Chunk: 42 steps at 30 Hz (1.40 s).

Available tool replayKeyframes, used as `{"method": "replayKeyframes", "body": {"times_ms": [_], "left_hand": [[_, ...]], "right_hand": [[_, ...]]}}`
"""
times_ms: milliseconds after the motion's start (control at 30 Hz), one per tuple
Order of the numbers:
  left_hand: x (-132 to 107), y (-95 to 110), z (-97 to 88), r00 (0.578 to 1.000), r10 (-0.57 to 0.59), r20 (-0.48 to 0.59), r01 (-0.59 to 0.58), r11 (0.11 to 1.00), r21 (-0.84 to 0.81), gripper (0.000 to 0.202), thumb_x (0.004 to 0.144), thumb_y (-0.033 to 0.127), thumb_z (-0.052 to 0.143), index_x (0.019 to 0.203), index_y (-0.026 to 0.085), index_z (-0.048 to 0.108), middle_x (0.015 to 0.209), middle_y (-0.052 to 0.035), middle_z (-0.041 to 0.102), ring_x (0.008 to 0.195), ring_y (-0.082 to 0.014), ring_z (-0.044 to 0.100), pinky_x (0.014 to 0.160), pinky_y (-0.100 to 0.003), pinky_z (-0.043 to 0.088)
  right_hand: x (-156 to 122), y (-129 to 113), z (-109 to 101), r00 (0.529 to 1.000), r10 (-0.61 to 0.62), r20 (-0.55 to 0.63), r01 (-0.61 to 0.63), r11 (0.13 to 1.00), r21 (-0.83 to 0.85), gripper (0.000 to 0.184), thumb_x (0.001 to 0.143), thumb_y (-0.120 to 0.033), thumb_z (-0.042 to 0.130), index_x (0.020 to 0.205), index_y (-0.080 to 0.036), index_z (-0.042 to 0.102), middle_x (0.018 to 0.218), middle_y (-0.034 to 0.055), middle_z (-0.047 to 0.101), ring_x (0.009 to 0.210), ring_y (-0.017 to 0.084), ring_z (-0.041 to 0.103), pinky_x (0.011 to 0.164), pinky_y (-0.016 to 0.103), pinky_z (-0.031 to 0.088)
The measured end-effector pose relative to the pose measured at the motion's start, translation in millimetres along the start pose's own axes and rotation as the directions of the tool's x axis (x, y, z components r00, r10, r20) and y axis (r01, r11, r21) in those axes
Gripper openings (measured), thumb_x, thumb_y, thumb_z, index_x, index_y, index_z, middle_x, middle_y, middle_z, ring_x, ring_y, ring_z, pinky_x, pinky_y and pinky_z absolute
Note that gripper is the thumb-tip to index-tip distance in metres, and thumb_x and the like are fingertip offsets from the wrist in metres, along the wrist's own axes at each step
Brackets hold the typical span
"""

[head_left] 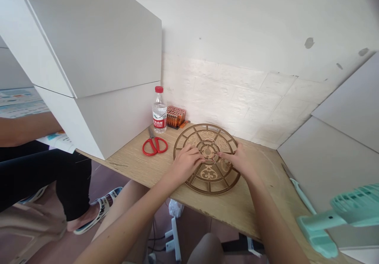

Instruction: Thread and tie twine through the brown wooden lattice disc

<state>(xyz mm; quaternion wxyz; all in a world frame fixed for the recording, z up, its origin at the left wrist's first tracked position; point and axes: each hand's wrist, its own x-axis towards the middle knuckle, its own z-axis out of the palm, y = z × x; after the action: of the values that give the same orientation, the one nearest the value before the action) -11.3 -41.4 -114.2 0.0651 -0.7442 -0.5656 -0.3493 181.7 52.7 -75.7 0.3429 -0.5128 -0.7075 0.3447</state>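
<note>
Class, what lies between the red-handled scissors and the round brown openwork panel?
In the head view, only a narrow strip of bare wood-grained tabletop separates the scissors from the panel.

At the desk's [271, 159] back left corner stands a bottle [160, 118], near the left panel [118, 114]. Just to its right, along the back edge before the wall [237, 78], sits a pack of small items [175, 117]. Scissors [152, 137] lie in front of the bottle, left of the disc [209, 173], which reaches from near the back edge to near the front edge. The left hand [187, 164] is over the disc's left side, the right hand [241, 161] at its right. Toward the front right corner stands a fan [321, 236]; behind it, beside the right panel [334, 141], lies what looks like a knife [303, 197].
</note>
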Motion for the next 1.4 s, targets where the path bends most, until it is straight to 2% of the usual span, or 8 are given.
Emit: {"method": "replayKeyframes", "body": {"times_ms": [267, 633, 933, 1100, 1400], "left_hand": [[-1.2, 1.2, -3.1, 0.999, -0.008, 0.03, 0.009, 1.0, -0.014, 0.023, 0.092, 0.031, 0.049, 0.087, 0.019, 0.068, 0.085, -0.0024, 0.064, 0.089, -0.0186, 0.049, 0.084, -0.033, 0.042], [-4.1, -2.1, -4.9, 0.996, 0.006, 0.085, -0.002, 0.999, -0.043, 0.018, 0.092, 0.029, 0.05, 0.088, 0.019, 0.064, 0.088, -0.0021, 0.063, 0.092, -0.018, 0.048, 0.086, -0.033, 0.043], [-1.3, 1.1, -4.4, 0.989, 0.016, 0.146, -0.027, 0.997, 0.071, 0.025, 0.094, 0.03, 0.043, 0.091, 0.018, 0.065, 0.088, -0.0036, 0.062, 0.092, -0.0196, 0.048, 0.085, -0.036, 0.043], [-3.1, 1.4, -3.6, 0.99, -0.023, 0.142, 0.016, 0.999, 0.05, 0.021, 0.094, 0.028, 0.045, 0.091, 0.019, 0.063, 0.09, -0.0027, 0.062, 0.092, -0.0192, 0.049, 0.086, -0.035, 0.043], [-4.0, -1.9, -7.0, 0.989, -0.098, 0.115, 0.103, 0.994, -0.041, 0.016, 0.089, 0.033, 0.055, 0.098, 0.02, 0.058, 0.093, -0.0016, 0.062, 0.098, -0.0192, 0.049, 0.085, -0.034, 0.044]], "right_hand": [[-0.3, -1.5, -0.5, 0.998, 0.064, 0.025, -0.065, 0.998, 0.013, 0.086, 0.057, -0.044, 0.078, 0.131, -0.018, 0.044, 0.109, 0.0121, 0.065, 0.103, 0.033, 0.058, 0.083, 0.041, 0.048], [2.9, 1.1, 0.8, 0.998, 0.06, -0.001, -0.059, 0.996, 0.061, 0.085, 0.056, -0.037, 0.08, 0.13, -0.016, 0.045, 0.113, 0.0136, 0.063, 0.108, 0.033, 0.056, 0.087, 0.042, 0.047], [4.1, -1.6, 1.9, 0.996, 0.087, 0.003, -0.087, 0.995, 0.043, 0.083, 0.054, -0.035, 0.081, 0.127, -0.017, 0.047, 0.113, 0.012, 0.064, 0.109, 0.034, 0.055, 0.088, 0.043, 0.046], [4.4, -1.0, 2.1, 0.995, 0.101, 0.0, -0.101, 0.994, 0.042, 0.082, 0.054, -0.035, 0.08, 0.127, -0.018, 0.048, 0.114, 0.0126, 0.063, 0.11, 0.035, 0.054, 0.088, 0.043, 0.046], [3.3, -2.8, 1.0, 0.992, 0.122, 0.033, -0.124, 0.989, 0.076, 0.089, 0.056, -0.038, 0.079, 0.134, -0.018, 0.041, 0.114, 0.0118, 0.062, 0.106, 0.032, 0.056, 0.085, 0.044, 0.047]]}}
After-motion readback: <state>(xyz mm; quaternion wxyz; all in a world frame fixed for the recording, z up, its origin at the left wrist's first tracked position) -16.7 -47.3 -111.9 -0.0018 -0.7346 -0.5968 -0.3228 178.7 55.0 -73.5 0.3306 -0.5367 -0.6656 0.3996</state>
